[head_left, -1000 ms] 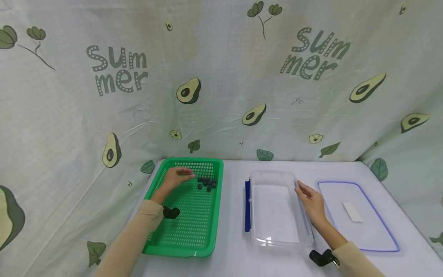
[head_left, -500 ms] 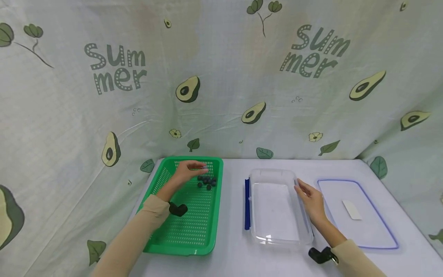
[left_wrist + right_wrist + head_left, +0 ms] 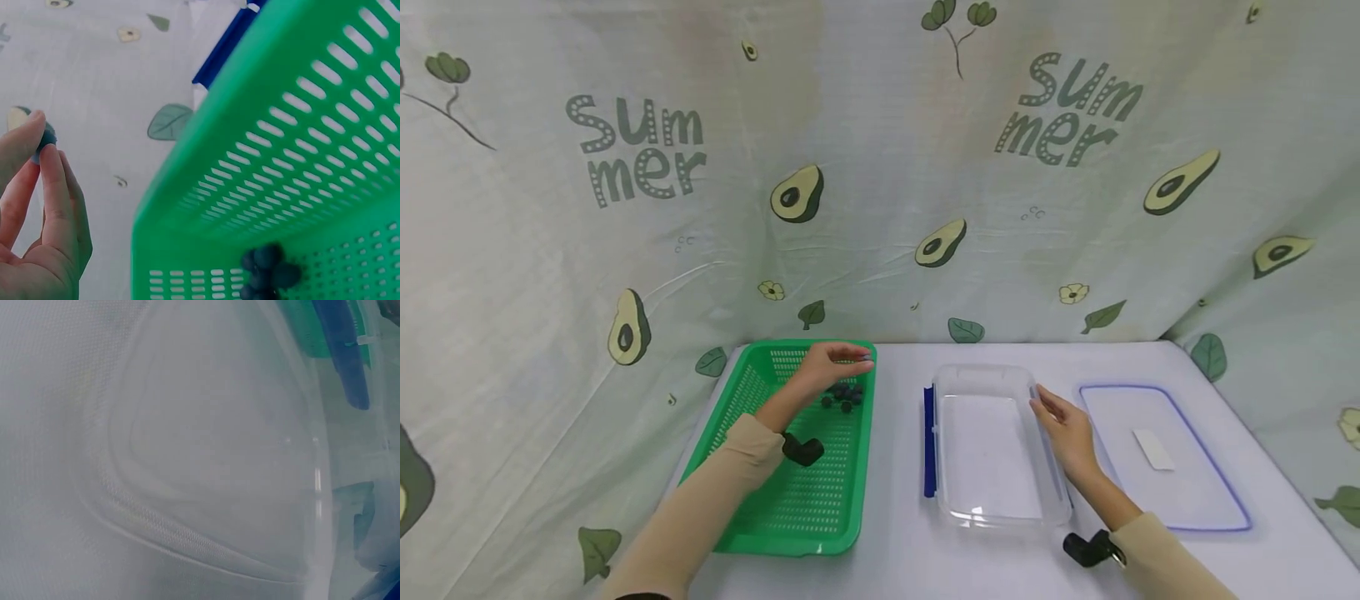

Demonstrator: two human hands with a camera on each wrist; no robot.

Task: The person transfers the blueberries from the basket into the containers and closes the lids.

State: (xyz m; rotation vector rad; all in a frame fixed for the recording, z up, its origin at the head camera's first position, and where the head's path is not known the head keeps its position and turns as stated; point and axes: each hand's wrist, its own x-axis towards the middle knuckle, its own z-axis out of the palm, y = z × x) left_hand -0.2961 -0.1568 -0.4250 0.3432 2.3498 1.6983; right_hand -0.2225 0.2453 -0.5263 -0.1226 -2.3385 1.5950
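Observation:
My left hand (image 3: 835, 364) pinches a blueberry (image 3: 47, 139) between thumb and fingertips, over the far right corner of the green basket (image 3: 808, 500). Several more dark blueberries (image 3: 269, 269) lie bunched on the basket's floor below, partly behind the hand in the head view. A clear plastic container (image 3: 992, 454) stands uncovered to the basket's right, with a blue clip flap (image 3: 929, 442) hanging off its left side. My right hand (image 3: 1067, 433) grips the container's right rim between thumb and fingers. In the right wrist view the hand is hidden; only the clear plastic and flap show.
A clear lid (image 3: 1116, 417) with a blue seal lies flat on the white table (image 3: 895, 517), right of the container. On it is a small white rectangular piece (image 3: 1153, 450). A printed avocado cloth (image 3: 865, 275) hangs behind the table.
My left hand has moved right across the basket, from above its far left part to its far right corner, carrying the blueberry. The right hand stays on the container's rim.

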